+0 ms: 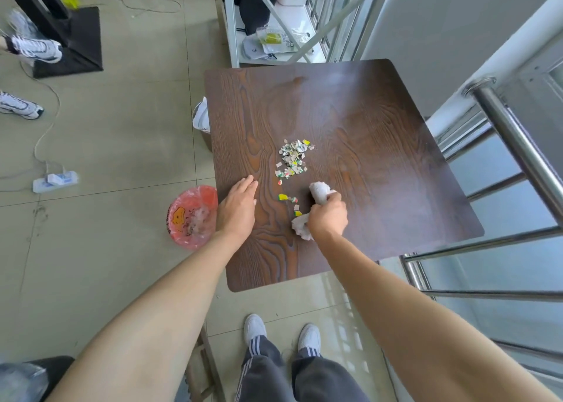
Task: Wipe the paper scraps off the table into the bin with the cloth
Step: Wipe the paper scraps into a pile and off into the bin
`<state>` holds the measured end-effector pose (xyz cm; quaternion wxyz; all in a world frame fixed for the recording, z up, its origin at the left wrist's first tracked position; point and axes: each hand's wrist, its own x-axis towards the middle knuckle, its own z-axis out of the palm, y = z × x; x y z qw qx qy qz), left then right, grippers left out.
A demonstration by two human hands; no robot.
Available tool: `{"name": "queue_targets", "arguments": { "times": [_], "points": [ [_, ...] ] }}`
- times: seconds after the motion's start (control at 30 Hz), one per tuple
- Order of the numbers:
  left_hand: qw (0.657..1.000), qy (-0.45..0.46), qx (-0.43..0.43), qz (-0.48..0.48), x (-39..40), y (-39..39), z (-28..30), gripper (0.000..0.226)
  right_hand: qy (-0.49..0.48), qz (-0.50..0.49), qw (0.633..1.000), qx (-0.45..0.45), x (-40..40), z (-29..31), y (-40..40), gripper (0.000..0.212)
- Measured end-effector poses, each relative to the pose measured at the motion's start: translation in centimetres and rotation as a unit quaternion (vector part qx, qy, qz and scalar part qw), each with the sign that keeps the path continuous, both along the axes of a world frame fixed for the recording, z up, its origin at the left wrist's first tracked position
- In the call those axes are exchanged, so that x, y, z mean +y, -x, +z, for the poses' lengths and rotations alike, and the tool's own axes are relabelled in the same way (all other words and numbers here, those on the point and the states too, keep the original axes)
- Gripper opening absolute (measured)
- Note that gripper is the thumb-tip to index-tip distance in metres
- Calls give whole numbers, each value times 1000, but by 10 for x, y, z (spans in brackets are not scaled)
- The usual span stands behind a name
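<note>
A pile of small paper scraps (293, 157) lies near the middle of the dark wooden table (380, 157). A few loose scraps (283, 197) trail toward me from the pile. My right hand (329, 217) grips a rolled whitish cloth (320, 192) that rests on the table just right of those loose scraps. My left hand (237, 208) lies flat, palm down and fingers together, on the table's left edge. The bin (192, 215), lined with a pink plastic bag, stands on the floor just left of the table, below my left hand.
A second container (201, 118) sits by the table's left edge further back. A metal railing (518, 145) runs close along the right. A power strip (54, 181) with cables lies on the floor at left. Another person's shoes (33, 49) are at far left.
</note>
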<state>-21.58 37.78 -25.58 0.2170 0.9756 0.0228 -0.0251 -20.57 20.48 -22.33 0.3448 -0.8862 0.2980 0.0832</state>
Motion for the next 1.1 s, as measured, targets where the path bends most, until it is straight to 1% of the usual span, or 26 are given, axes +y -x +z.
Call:
{"name": "queue_targets", "arguments": {
  "times": [0.1, 0.17, 0.27, 0.4, 0.6, 0.73, 0.8, 0.9, 0.97, 1.03, 1.1],
  "points": [
    [1000, 3, -2, -10, 5, -3, 3, 45, -45, -67, 997, 5, 23, 0, -8, 38],
    [1000, 14, -5, -7, 8, -4, 4, 45, -69, -92, 993, 3, 35, -1, -17, 39],
    [1000, 25, -10, 1, 10, -4, 2, 45, -95, -132, 987, -15, 52, -3, -30, 38],
    [1000, 19, -18, 0, 12, -5, -1, 45, -146, -186, 971, -40, 72, -3, -54, 36],
    [1000, 8, -6, -3, 10, -6, -1, 46, -207, -203, 956, -52, 92, -3, -98, 39],
    [1000, 3, -3, -4, 11, -7, 0, 45, -245, -171, 952, -59, 94, -6, -115, 44],
    [1000, 2, -5, -9, 12, -7, 0, 44, -220, -153, 961, -73, 83, -5, -117, 39],
    [1000, -1, -7, -6, 13, -6, -2, 44, -118, -118, 981, -101, 53, 6, -117, 35],
    [1000, -1, -10, -2, 12, -6, -3, 43, -52, -105, 986, -115, 30, 11, -121, 35],
    [1000, -2, -11, -4, 11, -9, -3, 44, -18, -96, 989, -107, 9, 12, -130, 35],
    [1000, 2, -13, -4, 9, -14, -2, 45, -3, -79, 994, -76, -5, 10, -141, 34]
  ]
}}
